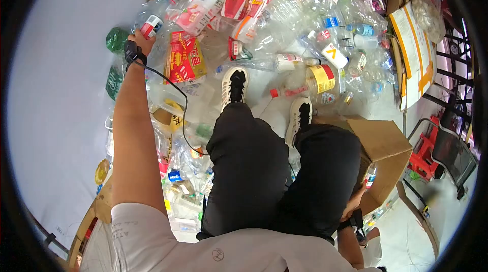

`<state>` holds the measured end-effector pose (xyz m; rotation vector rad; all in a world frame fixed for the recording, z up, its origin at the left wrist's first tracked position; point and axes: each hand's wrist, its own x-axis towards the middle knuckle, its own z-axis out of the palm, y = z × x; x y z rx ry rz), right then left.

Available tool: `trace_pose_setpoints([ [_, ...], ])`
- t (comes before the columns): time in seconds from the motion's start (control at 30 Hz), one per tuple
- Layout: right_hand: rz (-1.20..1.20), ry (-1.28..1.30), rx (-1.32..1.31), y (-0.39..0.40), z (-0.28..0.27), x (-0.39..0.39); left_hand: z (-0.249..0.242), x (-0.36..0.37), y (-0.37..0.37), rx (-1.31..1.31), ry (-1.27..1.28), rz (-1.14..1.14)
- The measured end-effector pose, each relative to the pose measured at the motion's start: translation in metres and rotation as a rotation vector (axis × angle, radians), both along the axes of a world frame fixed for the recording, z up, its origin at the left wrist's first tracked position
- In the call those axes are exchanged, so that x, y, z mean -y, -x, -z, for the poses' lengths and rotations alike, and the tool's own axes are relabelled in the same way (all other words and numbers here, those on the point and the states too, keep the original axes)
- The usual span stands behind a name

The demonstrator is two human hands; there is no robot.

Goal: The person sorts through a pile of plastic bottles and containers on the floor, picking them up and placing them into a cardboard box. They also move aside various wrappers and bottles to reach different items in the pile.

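Pale wall (56,69) fills the left side. Upper right: white panel (410,43) with orange stripes, leaning at a tilt; clear bag (428,15), crumpled, just beside it. Right: red stool (426,150), near a black chair (454,151) with a mesh-like surface. Pale floor (406,231) shows lower right.

Left hand (144,43) against a red-and-white-labelled plastic bottle (151,26), right hand (354,202) beside an open cardboard box (382,139).
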<state>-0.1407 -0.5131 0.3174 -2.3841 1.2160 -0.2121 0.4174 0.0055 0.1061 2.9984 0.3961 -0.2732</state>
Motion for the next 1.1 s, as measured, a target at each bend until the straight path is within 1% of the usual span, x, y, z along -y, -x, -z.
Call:
trace_pose_setpoints([
  [0.03, 0.040, -0.067, 0.030, 0.004, 0.002, 0.002, 0.009, -0.003, 0.001, -0.007, -0.001, 0.004],
  [0.07, 0.082, -0.131, 0.061, 0.006, 0.003, 0.004, 0.021, -0.010, 0.003, 0.009, -0.067, 0.025],
  [0.1, 0.217, -0.272, 0.200, 0.000, -0.001, 0.001, 0.025, -0.014, 0.004, 0.030, -0.133, 0.042],
  [0.17, 0.348, -0.424, 0.348, -0.004, 0.002, 0.003, 0.028, -0.021, 0.011, 0.039, -0.126, 0.034],
  [0.2, 0.349, -0.468, 0.386, 0.002, 0.004, 0.008, 0.039, -0.030, 0.015, 0.021, -0.119, 0.038],
  [0.23, 0.258, -0.371, 0.303, 0.005, 0.005, 0.007, 0.030, -0.030, 0.019, 0.007, -0.112, 0.041],
  [0.27, 0.172, -0.264, 0.221, 0.008, 0.007, 0.007, 0.020, -0.028, 0.024, -0.067, -0.122, 0.023],
  [0.3, 0.094, -0.151, 0.147, 0.012, 0.008, 0.007, 0.016, -0.032, 0.030, -0.055, -0.130, 0.020],
  [0.37, 0.082, -0.078, 0.071, 0.020, 0.014, 0.015, 0.020, -0.036, 0.042, 0.072, -0.049, -0.043],
  [0.4, 0.078, -0.054, 0.049, 0.022, 0.016, 0.018, 0.011, -0.032, 0.049, 0.114, 0.053, -0.101],
  [0.43, 0.055, -0.061, 0.052, 0.024, 0.017, 0.020, 0.013, -0.035, 0.050, 0.126, 0.050, -0.102],
  [0.5, 0.028, -0.078, 0.063, 0.029, 0.018, 0.019, 0.020, -0.047, 0.059, 0.182, 0.491, -0.289],
  [0.53, -0.012, 0.010, -0.036, 0.030, 0.017, 0.017, -0.002, -0.032, 0.067, 0.201, 0.694, -0.309],
  [0.57, -0.053, 0.098, -0.132, 0.029, 0.017, 0.015, -0.009, -0.022, 0.074, 0.216, 0.688, -0.308],
  [0.63, -0.062, 0.088, -0.097, 0.026, 0.018, 0.015, -0.019, -0.007, 0.082, 0.386, 0.968, -0.194],
  [0.67, -0.067, 0.085, -0.078, 0.025, 0.017, 0.015, -0.023, -0.001, 0.081, 0.395, 0.965, -0.190],
  [0.7, -0.069, 0.083, -0.072, 0.021, 0.014, 0.014, -0.025, 0.005, 0.078, 0.389, 0.901, -0.141],
  [0.73, -0.127, 0.173, -0.083, 0.015, 0.012, 0.013, -0.026, 0.010, 0.073, 0.383, 0.839, -0.092],
  [0.77, -0.183, 0.264, -0.093, 0.009, 0.008, 0.010, -0.028, 0.016, 0.067, 0.389, 0.840, -0.090],
  [0.83, -0.199, 0.291, -0.118, -0.005, -0.002, 0.001, -0.023, 0.026, 0.049, 0.443, 0.816, -0.069],
  [0.87, -0.215, 0.318, -0.149, -0.008, -0.005, -0.002, -0.015, 0.027, 0.036, 0.414, 0.816, -0.046],
  [0.9, -0.206, 0.322, -0.151, -0.009, -0.005, -0.002, -0.017, 0.034, 0.028, 0.411, 0.822, -0.039],
  [0.97, -0.209, 0.324, -0.128, -0.008, -0.005, -0.002, -0.018, 0.051, 0.010, 0.394, 0.743, 0.015],
  [1.0, -0.197, 0.331, -0.135, -0.006, -0.003, -0.002, -0.001, 0.048, -0.006, 0.371, 0.699, 0.024],
  [1.03, -0.154, 0.288, -0.149, -0.002, -0.002, -0.001, 0.003, 0.053, -0.016, 0.361, 0.711, 0.031],
  [1.1, -0.099, 0.252, -0.180, -0.001, -0.002, 0.000, 0.017, 0.060, -0.035, 0.218, 0.538, 0.203],
])
